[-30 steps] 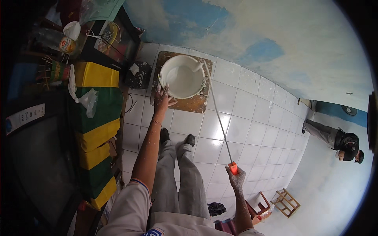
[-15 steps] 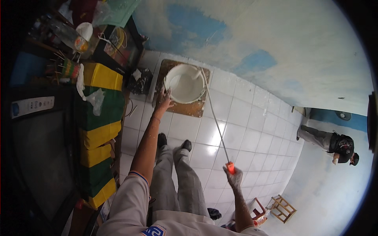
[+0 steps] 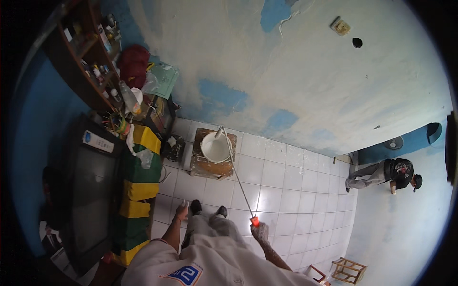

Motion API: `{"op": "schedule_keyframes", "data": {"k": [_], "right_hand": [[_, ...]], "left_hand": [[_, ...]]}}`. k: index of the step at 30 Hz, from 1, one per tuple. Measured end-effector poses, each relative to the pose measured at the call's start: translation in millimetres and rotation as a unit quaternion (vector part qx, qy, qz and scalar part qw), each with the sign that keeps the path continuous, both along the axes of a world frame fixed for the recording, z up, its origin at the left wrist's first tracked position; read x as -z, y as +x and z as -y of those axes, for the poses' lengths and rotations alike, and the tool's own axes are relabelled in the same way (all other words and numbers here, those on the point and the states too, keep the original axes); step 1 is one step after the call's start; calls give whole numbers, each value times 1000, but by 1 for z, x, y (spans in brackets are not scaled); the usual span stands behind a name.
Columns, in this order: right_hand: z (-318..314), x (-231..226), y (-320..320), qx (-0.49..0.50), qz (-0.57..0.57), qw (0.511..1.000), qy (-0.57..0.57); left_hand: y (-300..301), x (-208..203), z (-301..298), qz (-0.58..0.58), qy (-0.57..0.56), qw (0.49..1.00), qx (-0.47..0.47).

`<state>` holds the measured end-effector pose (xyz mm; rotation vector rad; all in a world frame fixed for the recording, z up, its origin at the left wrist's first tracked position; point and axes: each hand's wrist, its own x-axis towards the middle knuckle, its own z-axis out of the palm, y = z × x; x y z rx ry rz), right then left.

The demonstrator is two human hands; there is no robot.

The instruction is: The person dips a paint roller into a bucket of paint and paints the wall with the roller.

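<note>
The long-handled paint roller (image 3: 238, 175) is held by the right hand (image 3: 260, 232), its fingers clamped on the orange grip (image 3: 255, 221). The left hand (image 3: 182, 209) hangs beside the person's left leg with nothing visible in it; whether its fingers are apart or together cannot be told. The white roller sleeve (image 3: 219, 133) stands at the far rim of the white bucket (image 3: 214, 159), which sits on a spattered wooden stool (image 3: 202, 167). Assessed risks: a sideways pull on the rod could tip the unsteadied bucket; an overloaded sleeve could drip onto the tiled floor (image 3: 280, 200). The long axis runs from near right to far left, sleeve end pointing far left.
</note>
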<state>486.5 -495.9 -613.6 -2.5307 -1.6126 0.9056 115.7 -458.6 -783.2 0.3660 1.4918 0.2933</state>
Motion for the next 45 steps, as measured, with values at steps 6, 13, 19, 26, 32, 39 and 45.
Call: {"op": "schedule_keyframes", "data": {"k": [6,13,19,26,32,39,45], "right_hand": [[-7,-13,-13,17,-12,1000,-12],[-13,0,32,-10,-23,999,-24],[-35,-6,86,-44,-19,999,2],[-136,-44,135,-78,9,985,-153],[-192,-35,200,-127,-3,977,-173],[-235,-41,238,-173,-31,977,-120],[-262,-40,235,-210,-43,972,-93]], "left_hand": [[-75,-11,82,-45,-81,989,-117],[-34,-45,-39,4,65,993,-102],[59,-58,-173,62,85,989,-108],[133,-12,-240,31,63,938,-340],[169,-13,-266,60,50,900,-428],[184,-11,-283,64,26,896,-439],[153,8,-257,118,60,886,-445]]}}
